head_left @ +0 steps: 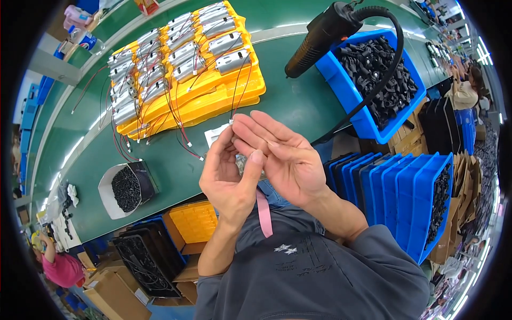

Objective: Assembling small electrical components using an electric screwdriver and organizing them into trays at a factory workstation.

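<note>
My left hand [230,173] is curled, its thumb bent toward the fingers; what it holds, if anything, is hidden. Against it lies my right hand [293,165], palm up, fingers stretched out. The fingertips of both meet beside a small white connector [231,121], on thin wires that run up to a silver motor [233,61]. Several such motors with red and black leads lie in rows on a stack of yellow trays [213,101] just beyond my hands. A white piece [213,136] shows on the table behind my left fingers. Something silvery shows between my hands, too covered to name.
A black handheld tool with a cord [322,38] hangs over a blue bin [341,88] of black parts at the right. An open box [109,194] of small black pieces stands left on the green table [176,176]. Blue crates [392,197] stand at lower right.
</note>
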Tool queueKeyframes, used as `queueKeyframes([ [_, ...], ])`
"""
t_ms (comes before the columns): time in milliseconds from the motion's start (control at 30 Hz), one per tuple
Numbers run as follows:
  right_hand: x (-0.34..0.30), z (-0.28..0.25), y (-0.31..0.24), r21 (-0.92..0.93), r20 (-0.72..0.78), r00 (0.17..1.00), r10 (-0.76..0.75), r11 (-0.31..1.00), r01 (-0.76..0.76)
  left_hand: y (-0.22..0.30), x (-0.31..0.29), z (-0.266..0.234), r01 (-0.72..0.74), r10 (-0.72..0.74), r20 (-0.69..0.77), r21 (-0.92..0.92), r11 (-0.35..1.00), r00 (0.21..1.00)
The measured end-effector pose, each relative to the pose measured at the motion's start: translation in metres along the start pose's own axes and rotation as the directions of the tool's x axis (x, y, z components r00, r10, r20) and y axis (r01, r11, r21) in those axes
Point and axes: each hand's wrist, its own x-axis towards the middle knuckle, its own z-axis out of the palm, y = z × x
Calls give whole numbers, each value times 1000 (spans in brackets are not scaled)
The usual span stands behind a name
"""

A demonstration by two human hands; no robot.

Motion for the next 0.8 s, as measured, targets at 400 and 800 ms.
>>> queueKeyframes([
  [400, 6, 7, 0, 40, 102, 986, 135, 989, -139, 19, 25, -12, 30, 36, -296, 216, 976, 955],
  [800, 19, 7, 3, 207, 129, 973, 193, 954, -217, 75, 85, -137, -188, 470, -360, 597, 780, 806],
])
